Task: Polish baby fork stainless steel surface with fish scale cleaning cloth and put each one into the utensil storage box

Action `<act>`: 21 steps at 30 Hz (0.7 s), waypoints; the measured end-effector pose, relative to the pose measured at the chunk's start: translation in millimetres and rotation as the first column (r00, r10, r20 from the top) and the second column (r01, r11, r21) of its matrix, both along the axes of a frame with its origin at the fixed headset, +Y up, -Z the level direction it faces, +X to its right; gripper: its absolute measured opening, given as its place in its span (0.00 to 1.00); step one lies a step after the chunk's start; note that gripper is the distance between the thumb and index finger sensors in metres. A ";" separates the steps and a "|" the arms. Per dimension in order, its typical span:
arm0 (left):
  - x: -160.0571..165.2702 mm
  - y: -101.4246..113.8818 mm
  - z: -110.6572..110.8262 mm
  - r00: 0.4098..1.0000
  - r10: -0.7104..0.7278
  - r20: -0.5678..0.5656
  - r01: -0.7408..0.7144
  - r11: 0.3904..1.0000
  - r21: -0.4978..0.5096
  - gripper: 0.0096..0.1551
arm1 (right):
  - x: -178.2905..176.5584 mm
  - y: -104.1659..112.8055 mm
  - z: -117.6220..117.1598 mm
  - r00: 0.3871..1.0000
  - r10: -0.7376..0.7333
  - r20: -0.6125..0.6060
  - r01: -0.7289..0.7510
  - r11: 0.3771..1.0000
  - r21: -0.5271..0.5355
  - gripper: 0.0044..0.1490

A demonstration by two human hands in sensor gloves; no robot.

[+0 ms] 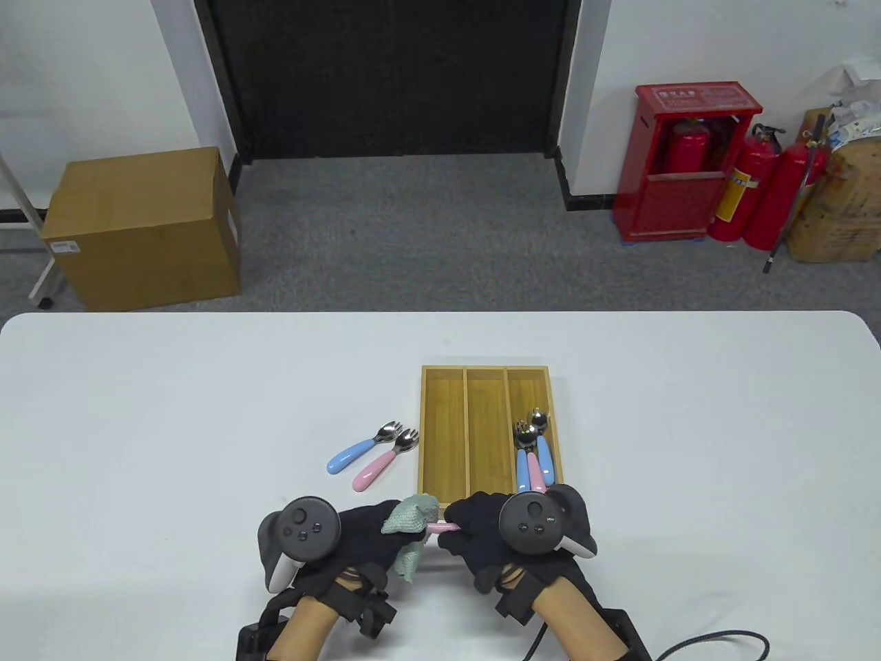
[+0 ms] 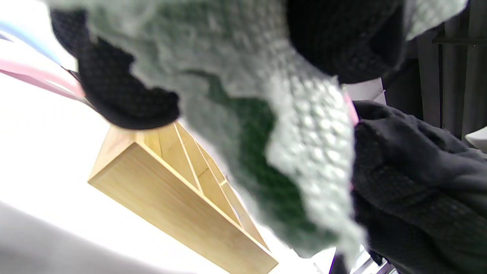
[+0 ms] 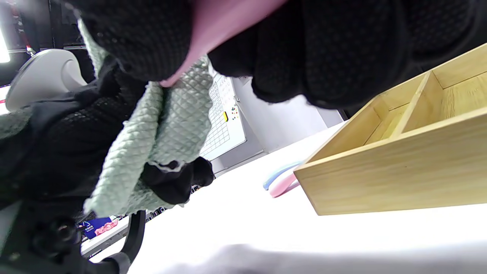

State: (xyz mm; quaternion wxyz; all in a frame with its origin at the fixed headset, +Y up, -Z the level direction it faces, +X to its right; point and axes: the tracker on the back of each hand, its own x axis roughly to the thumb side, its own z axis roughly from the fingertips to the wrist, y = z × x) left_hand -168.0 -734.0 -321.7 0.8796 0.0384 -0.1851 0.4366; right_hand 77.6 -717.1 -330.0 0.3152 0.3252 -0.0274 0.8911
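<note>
Table view: your left hand [image 1: 344, 533] bunches the green cloth [image 1: 411, 527] around the head end of a pink fork [image 1: 444, 527], fingers curled into the fabric, while your right hand [image 1: 492, 533] grips the handle end of that fork, of which only a short pink stretch shows between the two gloves. Both hands are at the table's [image 1: 138, 413] near edge, just in front of the wooden box [image 1: 486, 372]. The box has three long compartments; its right one holds three forks [image 1: 533, 447], heads pointing away from you, two with blue handles and one with a pink handle. Left of the box, apart from it, a blue fork [image 1: 361, 447] and a second pink-handled fork [image 1: 385, 461] lie side by side on the table, heads towards the box's far end. Left wrist view: the cloth [image 2: 296, 144] fills most of the frame, draped over your gloved fingers [image 2: 125, 95]; a thin pink edge of the fork [image 2: 352, 110] shows where the cloth meets your right glove [image 2: 411, 175], and the box [image 2: 182, 198] lies below. Right wrist view: your right fingers [image 3: 335, 57] are curled round the pink handle [image 3: 217, 26], whose end disappears into the cloth [image 3: 167, 129] held by your left glove [image 3: 68, 137]; the box [image 3: 399, 179] sits to the right, with the two loose handles [image 3: 281, 180] just beyond its corner.
</note>
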 end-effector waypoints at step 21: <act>15.4 5.1 4.0 0.957 -0.282 0.061 0.279 0.958 0.066 0.28 | -12.5 -0.1 7.9 0.980 0.196 0.019 -0.197 0.971 0.138 0.26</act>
